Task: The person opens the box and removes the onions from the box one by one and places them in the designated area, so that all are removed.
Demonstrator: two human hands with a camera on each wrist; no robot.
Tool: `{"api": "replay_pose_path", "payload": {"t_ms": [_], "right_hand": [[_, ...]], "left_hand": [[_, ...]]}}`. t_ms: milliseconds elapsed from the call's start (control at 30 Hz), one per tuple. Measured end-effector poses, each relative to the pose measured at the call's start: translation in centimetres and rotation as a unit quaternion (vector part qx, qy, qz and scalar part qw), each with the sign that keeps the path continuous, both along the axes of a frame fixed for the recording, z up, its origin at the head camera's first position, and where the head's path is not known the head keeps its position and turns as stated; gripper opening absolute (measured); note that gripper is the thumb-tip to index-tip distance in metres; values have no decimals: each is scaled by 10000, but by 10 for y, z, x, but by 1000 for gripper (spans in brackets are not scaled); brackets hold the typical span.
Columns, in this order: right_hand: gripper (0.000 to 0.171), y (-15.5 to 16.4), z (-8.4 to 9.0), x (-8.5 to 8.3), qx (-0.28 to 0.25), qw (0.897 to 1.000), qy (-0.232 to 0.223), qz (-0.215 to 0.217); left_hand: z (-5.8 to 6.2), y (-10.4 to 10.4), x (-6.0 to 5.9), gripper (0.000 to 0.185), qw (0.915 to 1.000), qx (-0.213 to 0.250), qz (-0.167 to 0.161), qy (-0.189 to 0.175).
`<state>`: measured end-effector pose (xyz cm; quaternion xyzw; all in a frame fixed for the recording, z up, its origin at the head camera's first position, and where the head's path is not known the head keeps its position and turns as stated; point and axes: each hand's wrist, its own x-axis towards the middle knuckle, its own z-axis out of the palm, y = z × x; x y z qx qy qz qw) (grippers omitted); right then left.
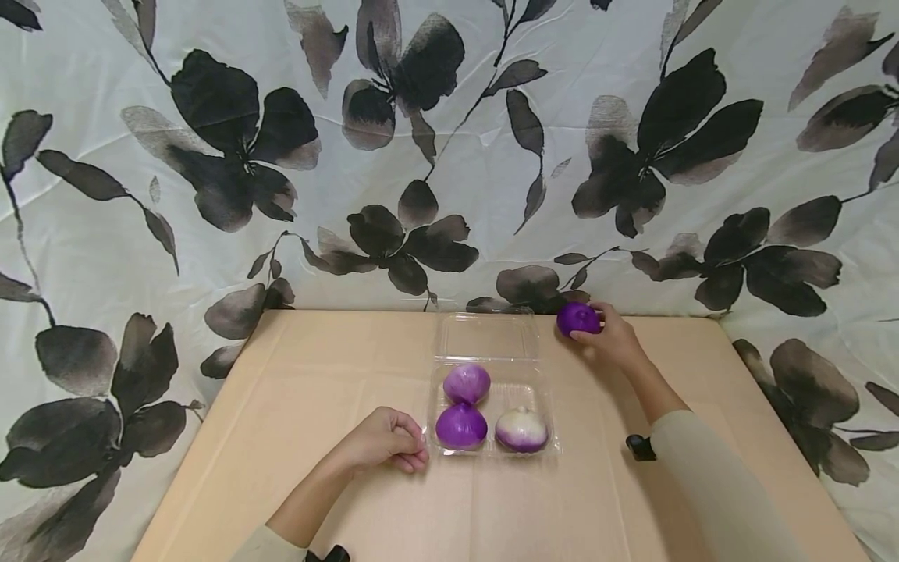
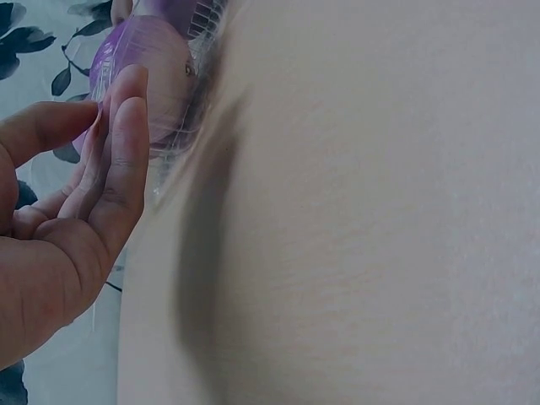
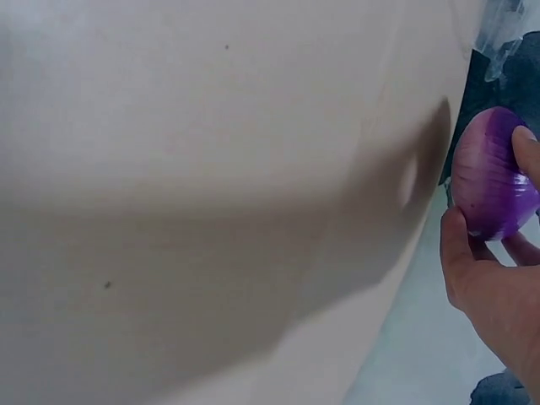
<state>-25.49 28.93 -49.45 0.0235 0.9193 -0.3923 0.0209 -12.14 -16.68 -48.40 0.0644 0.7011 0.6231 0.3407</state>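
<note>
item one, as i log it from my remote station: a purple onion (image 1: 578, 318) at the far right part of the bench (image 1: 309, 390), just beside the back edge, gripped by my right hand (image 1: 612, 340); its fingers (image 3: 456, 245) are curled round the bulb, thumb on one side and fingertips on the other, as the right wrist view shows (image 3: 494, 173). item two: a clear plastic clamshell tray (image 1: 492, 390) near the middle of the bench, lid folded back flat toward the backdrop, well apart from the held onion. item three: contents of the tray, three onions; a pale lilac onion (image 1: 467, 382) in the far left pocket, a deep purple onion (image 1: 460, 426) in the near left pocket, and a white onion with a purple base (image 1: 521, 430) in the near right pocket; the far right pocket i cannot read clearly through the plastic. item four: my left hand (image 1: 382, 442) resting on the bench just beside the tray's near left corner, fingers (image 2: 126, 143) loosely curled and close together, clamped on nothing; in the left wrist view the fingertips sit at the tray wall, whether touching i cannot tell, with an onion behind it. item five: a floral cloth backdrop (image 1: 449, 156), white with dark leaves, behind and around the bench. item six: cream sleeves (image 1: 709, 476) on both arms.
</note>
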Motion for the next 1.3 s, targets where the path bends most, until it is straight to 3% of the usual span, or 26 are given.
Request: {"api": "replay_pose_path", "payload": {"t_ms": [267,667,1300], "right_hand": [[82,-1,-9,-3,356,9994,30,37],[80,-6,-6,5,364,9989,-295,-98],[77,-13,-8,10,178,9994,-309,14]], "left_hand": [[-1,0,4,15,10000,4,-17,-43],[-1,-4,7,16,10000,-13,-71,-6],[2,-7,9,16,9999,-86,-115,13]]}}
